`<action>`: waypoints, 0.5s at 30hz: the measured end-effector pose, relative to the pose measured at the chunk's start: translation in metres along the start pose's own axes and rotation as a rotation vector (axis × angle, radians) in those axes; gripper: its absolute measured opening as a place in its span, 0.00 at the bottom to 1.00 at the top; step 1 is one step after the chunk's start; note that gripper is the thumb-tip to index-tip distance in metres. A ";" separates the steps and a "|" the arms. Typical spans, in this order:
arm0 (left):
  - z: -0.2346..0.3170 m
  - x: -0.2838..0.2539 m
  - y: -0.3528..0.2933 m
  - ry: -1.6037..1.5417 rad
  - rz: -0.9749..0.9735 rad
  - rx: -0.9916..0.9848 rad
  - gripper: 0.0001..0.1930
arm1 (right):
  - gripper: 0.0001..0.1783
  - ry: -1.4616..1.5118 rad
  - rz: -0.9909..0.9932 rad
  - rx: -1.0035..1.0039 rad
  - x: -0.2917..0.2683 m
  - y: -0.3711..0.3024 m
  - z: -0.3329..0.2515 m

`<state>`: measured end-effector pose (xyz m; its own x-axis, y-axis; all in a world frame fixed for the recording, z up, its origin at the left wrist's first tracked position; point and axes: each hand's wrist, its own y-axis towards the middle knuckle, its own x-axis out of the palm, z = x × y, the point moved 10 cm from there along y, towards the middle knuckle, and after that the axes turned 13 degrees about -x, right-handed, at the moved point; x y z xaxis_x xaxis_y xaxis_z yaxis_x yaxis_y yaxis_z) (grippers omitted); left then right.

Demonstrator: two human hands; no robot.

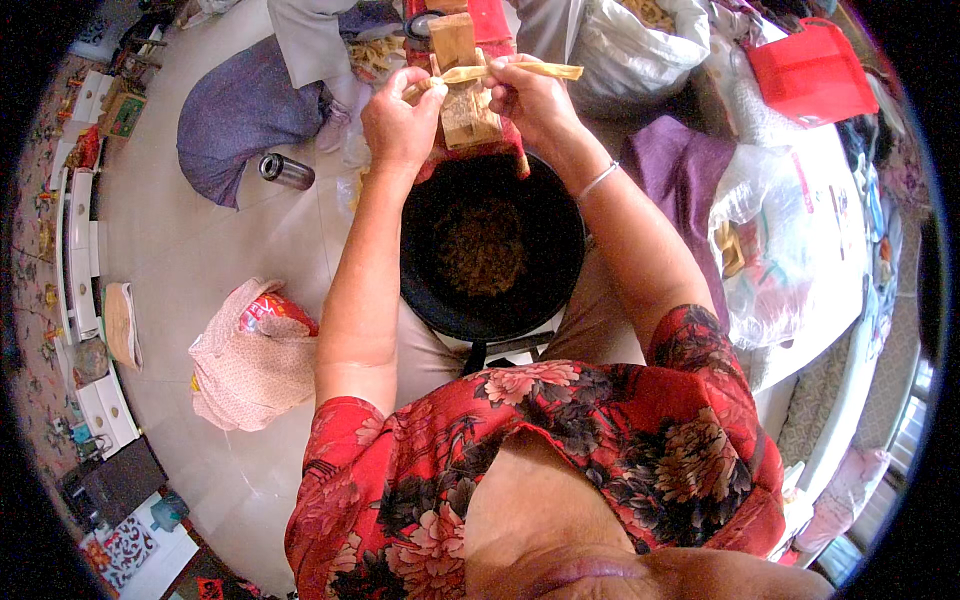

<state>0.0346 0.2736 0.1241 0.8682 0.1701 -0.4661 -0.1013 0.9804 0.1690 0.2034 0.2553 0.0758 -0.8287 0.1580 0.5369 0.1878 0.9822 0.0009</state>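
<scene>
A thin, pale yellow strip [548, 70] of dried-looking material, its kind unclear, stretches between my two hands. My left hand [402, 118] pinches its left part between thumb and fingers. Near the strip's middle, my right hand [535, 100] is closed on it, with a bracelet on that wrist. Just beneath the strip is a wooden block [470, 115] on a red-covered bench, with a second wooden piece [452, 40] beyond it. Between my knees sits a black wok [425, 285] with brownish bits at its bottom.
Ahead are another person's trouser legs [308, 40]. To the left are a dark blue cloth [240, 110], a dark flask [286, 171] and a pink patterned bag [250, 370]. A white sack [635, 55], purple cloth [680, 165], red bag [808, 72] and clear plastic bag [770, 290] crowd the right.
</scene>
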 end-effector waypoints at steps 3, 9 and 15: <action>-0.012 0.005 0.005 -0.006 0.001 -0.028 0.13 | 0.04 0.020 0.015 -0.015 0.001 0.003 0.001; -0.022 0.012 0.007 0.030 -0.033 -0.072 0.13 | 0.06 -0.111 0.040 -0.054 -0.015 0.016 0.015; -0.023 0.014 0.001 0.104 -0.086 -0.136 0.12 | 0.05 -0.771 0.119 -0.274 -0.049 0.035 0.007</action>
<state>0.0355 0.2790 0.0972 0.8222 0.0871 -0.5625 -0.0992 0.9950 0.0090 0.2471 0.2829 0.0430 -0.9055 0.3829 -0.1829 0.3367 0.9107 0.2394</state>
